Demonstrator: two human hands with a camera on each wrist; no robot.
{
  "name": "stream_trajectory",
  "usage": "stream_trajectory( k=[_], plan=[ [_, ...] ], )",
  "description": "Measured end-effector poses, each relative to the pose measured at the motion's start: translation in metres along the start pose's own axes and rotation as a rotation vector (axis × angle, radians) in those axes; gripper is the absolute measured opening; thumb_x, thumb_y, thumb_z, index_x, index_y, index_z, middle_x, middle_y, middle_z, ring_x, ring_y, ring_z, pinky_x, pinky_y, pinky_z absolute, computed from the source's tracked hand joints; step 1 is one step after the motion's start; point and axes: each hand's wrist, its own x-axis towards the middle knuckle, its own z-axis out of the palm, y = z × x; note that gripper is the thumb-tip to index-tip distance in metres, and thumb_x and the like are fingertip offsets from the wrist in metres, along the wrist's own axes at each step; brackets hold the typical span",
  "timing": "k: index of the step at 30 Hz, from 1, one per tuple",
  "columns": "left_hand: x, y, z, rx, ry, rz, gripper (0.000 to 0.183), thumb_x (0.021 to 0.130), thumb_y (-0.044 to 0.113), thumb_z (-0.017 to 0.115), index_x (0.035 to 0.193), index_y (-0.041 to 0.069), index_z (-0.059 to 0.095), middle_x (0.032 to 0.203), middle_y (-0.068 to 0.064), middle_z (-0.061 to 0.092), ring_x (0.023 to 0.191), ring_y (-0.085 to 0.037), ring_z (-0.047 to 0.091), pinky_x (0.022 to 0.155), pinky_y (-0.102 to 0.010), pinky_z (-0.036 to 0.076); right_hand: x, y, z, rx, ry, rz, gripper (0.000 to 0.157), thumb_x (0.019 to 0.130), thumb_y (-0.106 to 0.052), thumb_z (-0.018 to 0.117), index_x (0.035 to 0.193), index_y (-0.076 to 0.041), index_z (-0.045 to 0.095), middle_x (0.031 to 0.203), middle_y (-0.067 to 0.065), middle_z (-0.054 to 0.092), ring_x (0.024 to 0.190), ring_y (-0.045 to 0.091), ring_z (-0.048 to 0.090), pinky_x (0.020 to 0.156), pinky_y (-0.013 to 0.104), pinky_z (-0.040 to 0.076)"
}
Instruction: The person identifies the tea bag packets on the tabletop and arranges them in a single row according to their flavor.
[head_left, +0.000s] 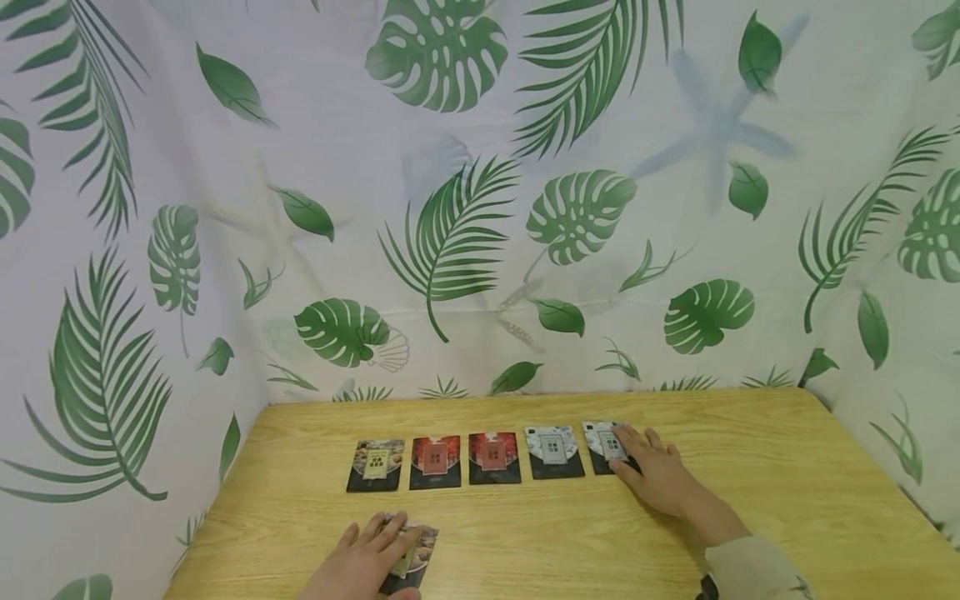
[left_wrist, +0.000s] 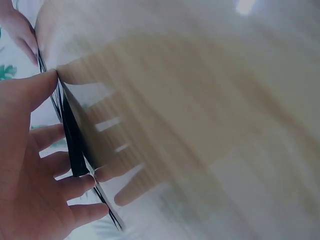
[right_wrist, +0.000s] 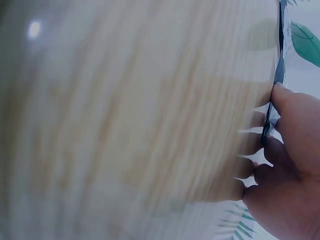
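In the head view a flat packet with a black lower half and yellowish label (head_left: pixel 423 554) lies askew under my left hand (head_left: pixel 367 560). The left fingers stretch over its top. From the left wrist view, the left thumb (left_wrist: pixel 45 89) is at one end of this packet (left_wrist: pixel 74 145), whose edge tips up off the tabletop between thumb and fingers. At the right end of a row, my right hand (head_left: pixel 663 477) rests on a black-and-white packet (head_left: pixel 600 442), fingers at its right side and thumb over its lower part. That packet lies flat.
Left of it in the row stand a second black-and-white packet (head_left: pixel 553 454), two red ones (head_left: pixel 495 458) (head_left: pixel 435 462), and a yellow-labelled one (head_left: pixel 375 465). The glossy wooden table (head_left: pixel 555 533) meets leaf-patterned cloth walls (head_left: pixel 480 358) at the back and sides.
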Motion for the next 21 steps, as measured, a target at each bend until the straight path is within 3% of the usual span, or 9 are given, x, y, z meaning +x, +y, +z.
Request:
stream_trajectory(
  k=[11, 21],
  plan=[
    [-0.017, -0.032, -0.012, -0.064, 0.04, -0.192, 0.079, 0.099, 0.061, 0.065, 0.158, 0.011, 0.049, 0.163, -0.025, 0.044, 0.148, -0.058, 0.039, 0.11, -0.086, 0.029, 0.001, 0.002, 0.004, -0.013, 0.02, -0.007, 0.066, 0.111, -0.036, 0.053, 0.16, 0.005, 0.038, 0.162, 0.036, 0.037, 0.149, 0.067, 0.025, 0.112, 0.086, 0.023],
    [-0.026, -0.055, -0.018, -0.09, 0.09, -0.273, 0.078, 0.098, 0.057, 0.068, 0.158, 0.011, 0.05, 0.162, -0.027, 0.045, 0.147, -0.059, 0.04, 0.107, -0.087, 0.029, 0.001, 0.004, 0.002, -0.024, 0.006, -0.017, 0.067, 0.109, -0.039, 0.057, 0.159, 0.004, 0.041, 0.161, 0.033, 0.041, 0.149, 0.065, 0.028, 0.113, 0.084, 0.026]
  ],
)
